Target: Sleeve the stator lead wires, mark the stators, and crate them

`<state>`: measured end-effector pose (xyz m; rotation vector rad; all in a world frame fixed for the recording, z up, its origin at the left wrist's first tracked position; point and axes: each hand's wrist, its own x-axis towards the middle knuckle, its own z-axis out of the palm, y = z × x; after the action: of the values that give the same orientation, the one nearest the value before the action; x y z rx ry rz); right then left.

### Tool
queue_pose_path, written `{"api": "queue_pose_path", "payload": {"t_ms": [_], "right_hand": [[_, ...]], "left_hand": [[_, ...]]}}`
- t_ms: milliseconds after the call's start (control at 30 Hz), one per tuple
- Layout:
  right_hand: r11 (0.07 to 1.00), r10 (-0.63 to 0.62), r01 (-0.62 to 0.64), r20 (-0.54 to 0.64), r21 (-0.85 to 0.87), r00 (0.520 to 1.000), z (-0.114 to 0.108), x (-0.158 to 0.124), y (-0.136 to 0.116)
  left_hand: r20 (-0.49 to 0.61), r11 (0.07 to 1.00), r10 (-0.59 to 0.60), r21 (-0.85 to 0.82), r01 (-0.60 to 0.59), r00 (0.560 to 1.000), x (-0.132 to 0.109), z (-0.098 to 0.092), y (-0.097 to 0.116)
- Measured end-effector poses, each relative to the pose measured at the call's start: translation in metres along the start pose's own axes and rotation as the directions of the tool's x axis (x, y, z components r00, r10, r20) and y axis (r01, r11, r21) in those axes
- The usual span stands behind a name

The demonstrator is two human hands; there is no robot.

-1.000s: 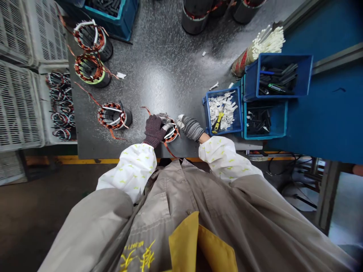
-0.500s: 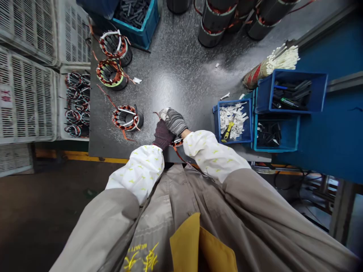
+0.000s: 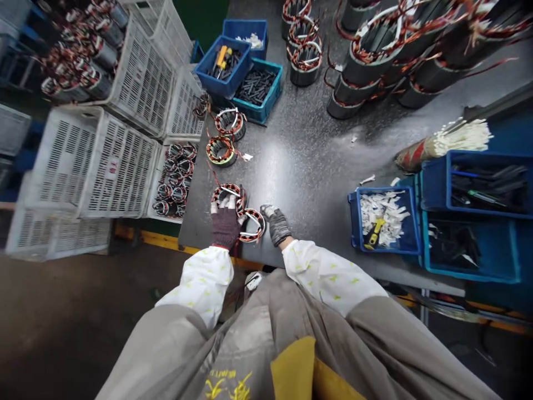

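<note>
Two wire-wound rings stand side by side near the front left of the metal table. My left hand (image 3: 225, 225), in a dark maroon glove, lies with spread fingers over the near side of the left ring (image 3: 228, 191). Its thumb side is by the right ring (image 3: 252, 225), which has copper windings and white sleeving. My right hand (image 3: 277, 225), in a grey striped glove with pale fingertips, rests on the table just right of that ring; its fingers are bent together, and whether they hold anything is too small to tell.
Two more wound rings (image 3: 221, 151) stand behind on the left, near a teal bin (image 3: 272, 100). White crates (image 3: 125, 161) line the left side. Stacked stators (image 3: 347, 91) stand at the back right. A blue bin (image 3: 353, 222) with white pieces and a yellow-handled tool sits at right.
My hands have come apart. The left has moved left onto the left ring, uncovering the right ring, and the right lies beside it. The view has shifted, showing more of the left side.
</note>
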<state>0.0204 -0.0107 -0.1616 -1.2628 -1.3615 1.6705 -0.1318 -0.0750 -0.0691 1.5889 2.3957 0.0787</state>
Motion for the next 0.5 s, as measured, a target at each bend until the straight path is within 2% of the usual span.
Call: {"api": "queue_pose_path", "payload": {"t_ms": [33, 100, 200, 300, 367, 400, 433, 500], "right_hand": [[0.999, 0.014, -0.015, -0.008, -0.035, 1.000, 0.002, 0.003, 0.001], [0.991, 0.027, -0.032, -0.041, -0.130, 0.999, -0.014, 0.012, 0.004], [0.942, -0.007, -0.049, -0.166, -0.332, 0.986, -0.077, 0.027, 0.005], [0.846, -0.076, -0.118, -0.337, -0.520, 0.938, -0.146, 0.032, 0.003], [0.814, -0.107, -0.150, -0.399, -0.561, 0.911, -0.172, 0.029, 0.003], [0.795, -0.113, -0.155, -0.394, -0.587, 0.912, -0.178, 0.027, 0.003], [0.761, -0.115, -0.157, -0.370, -0.629, 0.922, -0.180, 0.026, 0.004], [0.652, -0.097, -0.168, -0.301, -0.739, 0.949, -0.177, 0.027, 0.007]], "left_hand": [[0.016, 0.999, 0.041, 0.011, -0.041, 0.999, 0.008, -0.004, -0.018], [0.040, 0.992, 0.119, 0.027, -0.120, 0.992, 0.023, -0.015, -0.052], [0.052, 0.979, 0.203, 0.011, -0.204, 0.978, 0.045, -0.035, -0.096], [0.126, 0.967, 0.214, 0.112, -0.228, 0.969, 0.067, -0.065, -0.119], [0.208, 0.918, 0.213, 0.293, -0.269, 0.955, 0.089, -0.087, -0.116], [0.234, 0.888, 0.228, 0.347, -0.300, 0.945, 0.102, -0.098, -0.105], [0.247, 0.866, 0.258, 0.369, -0.336, 0.934, 0.117, -0.107, -0.089], [0.238, 0.857, 0.368, 0.288, -0.427, 0.899, 0.152, -0.116, -0.035]]}}
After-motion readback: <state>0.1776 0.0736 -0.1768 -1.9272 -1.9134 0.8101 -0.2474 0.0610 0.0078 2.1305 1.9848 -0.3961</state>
